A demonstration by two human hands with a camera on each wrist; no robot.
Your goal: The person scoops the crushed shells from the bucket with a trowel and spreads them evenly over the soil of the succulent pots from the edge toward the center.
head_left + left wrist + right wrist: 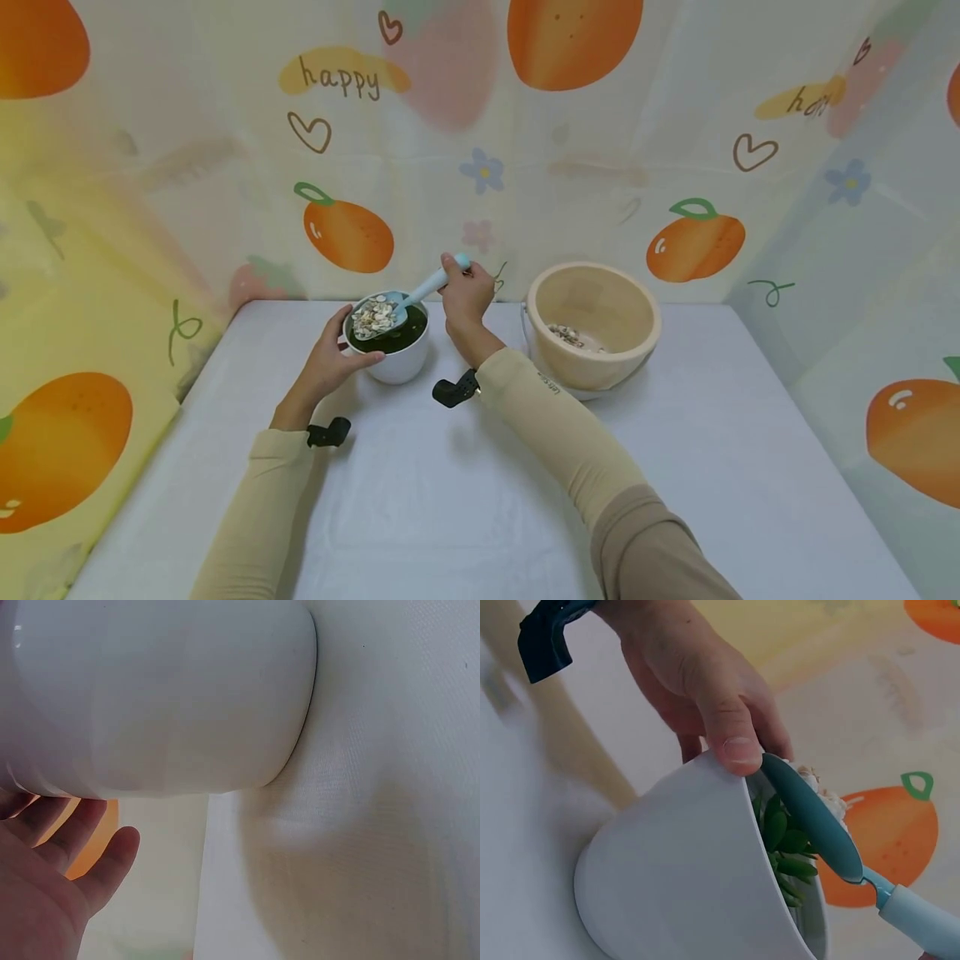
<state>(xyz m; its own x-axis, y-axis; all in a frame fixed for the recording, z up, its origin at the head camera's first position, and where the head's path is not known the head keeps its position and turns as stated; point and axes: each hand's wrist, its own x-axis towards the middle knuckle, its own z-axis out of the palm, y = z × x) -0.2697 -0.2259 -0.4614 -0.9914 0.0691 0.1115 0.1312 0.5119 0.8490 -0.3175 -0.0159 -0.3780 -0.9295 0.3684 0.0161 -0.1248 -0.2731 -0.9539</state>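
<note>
We see the spoon (417, 294) over the mouth of the white pot (399, 364), its blue scoop heaped with pale pieces (373, 317), shell or stone, we cannot tell which. The right hand (467, 296) pinches the pale handle near its upper end, thumb and fingers closed round it, and the handle slants down leftward to the scoop. Under the scoop we find the plant (407, 333), its plump green leaves inside the pot. The left hand (330, 357) grips the pot from the left, its thumb over the near rim and some fingers round the far side; in its own wrist view the little finger stands away from the wall. From the right wrist we see that thumb right beside the scoop's edge, though we cannot tell if they touch. The pot stands upright on the white table (420, 517). To the right of the right hand sits the beige bucket (573, 368), with more pale pieces on its bottom. Behind everything hangs the backdrop (555, 208), printed with oranges.
</note>
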